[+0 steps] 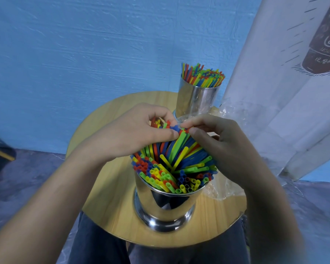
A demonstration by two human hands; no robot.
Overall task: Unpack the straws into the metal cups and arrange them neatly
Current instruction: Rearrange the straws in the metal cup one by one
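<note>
The left hand (139, 130) and the right hand (219, 138) both pinch the tops of leaning straws (179, 147) in the near cup (166, 204) on the table (111, 206), probably to gather them upright and tidy.

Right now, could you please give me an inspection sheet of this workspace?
Surface: round wooden table, both cups standing on it.
Job's things: near metal cup packed with straws, several leaning; far metal cup filled too.
Clutter: clear plastic wrap along the table's right side.
Hands: left hand and right hand pinch the leaning straws' tips.
Cables: nothing seen.
Surroundings: blue wall behind, printed white curtain at right.
</note>
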